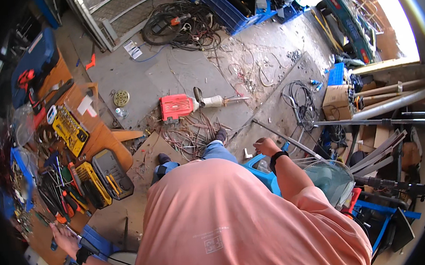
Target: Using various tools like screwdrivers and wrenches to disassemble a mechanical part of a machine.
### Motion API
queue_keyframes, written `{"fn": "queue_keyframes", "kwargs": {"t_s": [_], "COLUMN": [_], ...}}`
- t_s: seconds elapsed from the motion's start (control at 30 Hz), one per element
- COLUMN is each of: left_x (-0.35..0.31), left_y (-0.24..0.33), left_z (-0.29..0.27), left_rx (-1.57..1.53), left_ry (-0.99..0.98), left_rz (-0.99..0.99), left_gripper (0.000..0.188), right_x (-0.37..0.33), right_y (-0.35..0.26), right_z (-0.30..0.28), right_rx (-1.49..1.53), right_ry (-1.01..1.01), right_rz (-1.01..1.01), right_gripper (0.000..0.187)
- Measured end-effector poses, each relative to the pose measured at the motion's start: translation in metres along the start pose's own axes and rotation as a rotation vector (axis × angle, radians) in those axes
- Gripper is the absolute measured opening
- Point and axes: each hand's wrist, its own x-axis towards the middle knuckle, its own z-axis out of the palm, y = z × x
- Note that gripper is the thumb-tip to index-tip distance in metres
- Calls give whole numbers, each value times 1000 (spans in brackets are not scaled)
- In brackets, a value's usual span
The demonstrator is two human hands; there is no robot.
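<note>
My left hand [66,239] is low on the left, at the wooden table [117,151], its fingers stretched out beside a heap of tools. Close to its fingertips are pliers and screwdrivers with red and black handles [66,207]; whether it touches any of them cannot be made out. My right hand [268,147] hangs to the right of my body, loosely curled with fingers and thumb apart, and nothing shows in it. Below that hand is a blue plastic stool [270,180]. A grey bit case [112,174] and yellow tool sets [72,130] lie on the table.
A red demolition hammer [178,107] lies on the floor ahead, near tangled reddish cable [193,136]. Black cables [185,23] and a blue crate [228,8] are farther off. A fan [326,178], metal poles [292,139] and a cardboard box [336,103] crowd the right side.
</note>
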Motion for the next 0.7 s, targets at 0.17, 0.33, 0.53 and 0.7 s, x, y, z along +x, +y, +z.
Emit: {"fn": "queue_keyframes", "kwargs": {"t_s": [0.17, 0.33, 0.53, 0.7], "left_x": [-82, -177, -309, -410], "left_y": [61, 57, -29, -93], "left_z": [115, 279, 495, 610], "left_rx": [12, -131, 118, 547], "left_ry": [-54, -576, -970, -1442], "left_rz": [188, 146, -287, -415], "left_gripper": [28, 27, 26, 27], "right_x": [35, 72, 96, 86], "right_y": [25, 15, -29, -54], "right_z": [-10, -55, -124, -170], "right_rx": [121, 361, 494, 861], "right_ry": [1, 0, -118, -533], "right_rz": [-114, -248, -443, -318], "right_gripper": [32, 36, 42, 53]}}
